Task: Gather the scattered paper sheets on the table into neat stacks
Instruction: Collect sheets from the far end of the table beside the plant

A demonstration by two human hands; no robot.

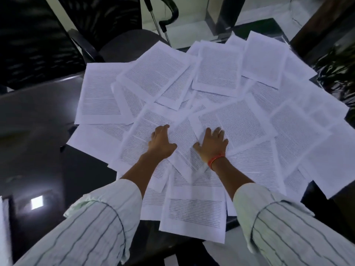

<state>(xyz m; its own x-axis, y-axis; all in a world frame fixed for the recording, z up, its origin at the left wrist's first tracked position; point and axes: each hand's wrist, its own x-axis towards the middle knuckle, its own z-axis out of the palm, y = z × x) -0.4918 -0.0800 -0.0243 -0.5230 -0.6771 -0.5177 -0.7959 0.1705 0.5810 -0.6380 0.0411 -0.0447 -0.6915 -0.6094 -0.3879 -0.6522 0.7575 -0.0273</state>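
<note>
paper sheets (217,68): printed pages spread overlapping across the dark table (38,116)
left hand (161,143): grip wide, fingers lying on sheets near the spread's middle
right hand (213,143): grip wide, fingers splayed flat on sheets just beside the left hand; orange band (216,160) on its wrist

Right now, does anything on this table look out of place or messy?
Yes. The printed paper sheets lie fanned across the dark table at all angles, overlapping, with no stack formed. One near sheet reaches the table's near edge. The left hand and right hand rest on the middle sheets.
</note>
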